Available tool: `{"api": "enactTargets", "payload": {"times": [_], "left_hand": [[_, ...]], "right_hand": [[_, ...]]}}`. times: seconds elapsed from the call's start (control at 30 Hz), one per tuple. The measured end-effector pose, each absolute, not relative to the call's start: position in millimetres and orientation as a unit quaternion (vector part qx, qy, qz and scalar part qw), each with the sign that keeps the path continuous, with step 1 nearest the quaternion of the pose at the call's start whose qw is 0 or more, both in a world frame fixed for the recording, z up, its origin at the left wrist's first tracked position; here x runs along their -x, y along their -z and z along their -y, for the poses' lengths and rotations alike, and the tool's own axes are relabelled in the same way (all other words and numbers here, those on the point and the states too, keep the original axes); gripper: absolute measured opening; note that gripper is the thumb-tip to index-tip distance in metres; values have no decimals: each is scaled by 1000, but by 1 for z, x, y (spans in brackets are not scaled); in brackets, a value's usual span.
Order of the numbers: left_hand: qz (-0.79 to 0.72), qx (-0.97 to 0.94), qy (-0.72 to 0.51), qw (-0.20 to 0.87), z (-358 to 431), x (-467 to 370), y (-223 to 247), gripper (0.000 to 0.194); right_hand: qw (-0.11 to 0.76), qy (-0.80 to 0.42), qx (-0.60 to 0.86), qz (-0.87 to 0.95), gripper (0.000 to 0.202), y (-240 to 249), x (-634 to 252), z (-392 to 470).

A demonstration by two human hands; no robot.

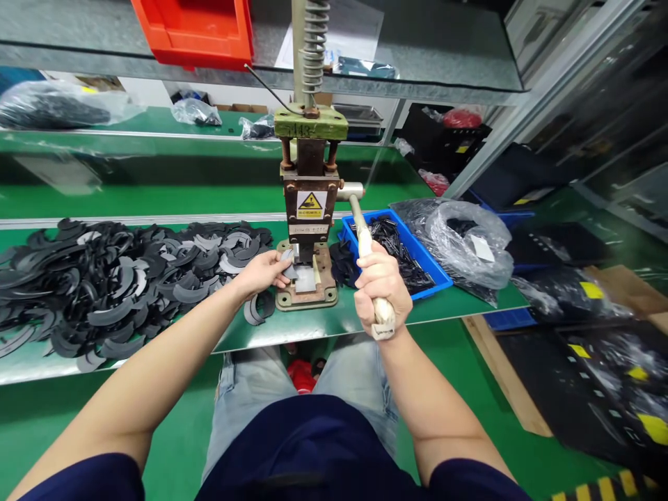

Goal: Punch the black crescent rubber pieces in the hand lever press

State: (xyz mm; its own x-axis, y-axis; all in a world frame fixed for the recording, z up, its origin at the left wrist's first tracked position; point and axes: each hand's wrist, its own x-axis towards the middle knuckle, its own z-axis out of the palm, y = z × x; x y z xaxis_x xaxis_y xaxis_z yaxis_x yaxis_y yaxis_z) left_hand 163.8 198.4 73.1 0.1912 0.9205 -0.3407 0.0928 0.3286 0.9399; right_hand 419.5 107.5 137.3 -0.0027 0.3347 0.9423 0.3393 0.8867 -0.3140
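Left hand [264, 271] pinched a curved grey piece [288, 261], right hand [383, 289] clenched the lever [362, 233] — yellow warning-triangle label [312, 204] fronted the manual press [291, 198].

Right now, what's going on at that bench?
A person's left hand holds a small flat grey piece at the base of an upright green-and-brown metal press, while the right hand clasps its pale lever. A heap of dark curved pieces lies left; a blue plastic tray of black parts sits right.
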Motion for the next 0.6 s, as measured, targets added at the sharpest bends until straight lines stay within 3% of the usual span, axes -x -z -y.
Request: {"api": "enactTargets", "payload": {"times": [0.6], "left_hand": [[-604, -538, -147, 569, -231, -187, -90, 21]], "right_hand": [[683, 6, 249, 687, 11, -127, -417, -110]]}}
